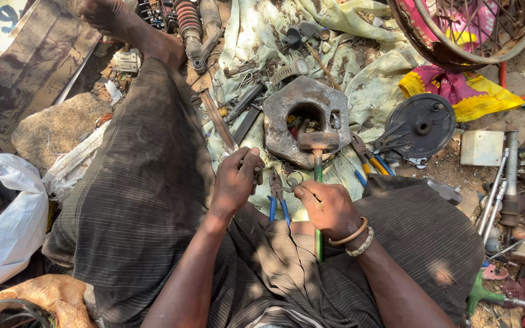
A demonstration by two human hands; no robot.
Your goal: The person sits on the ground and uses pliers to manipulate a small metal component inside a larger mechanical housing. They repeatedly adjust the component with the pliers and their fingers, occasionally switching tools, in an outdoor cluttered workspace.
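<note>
Here the right hand (329, 206) is closed round a green-handled hammer (318, 143) resting on the metal block (305, 112) (an anvil, likely); the left hand (236, 179) pinches a small part steady.

Green-handled hammer (318, 182), rusty head resting on the near edge of the hexagonal metal block (305, 118), shaft running straight back from the block. Small dark metal piece (256, 176), mostly hidden, just left of the block's near edge. Blue-handled pliers (276, 197) lying just below the block, jaws toward it.

Bare arms, bare foot — dark grey finely striped wrap (153, 182); two bangles (355, 238) at the right wrist.
</note>
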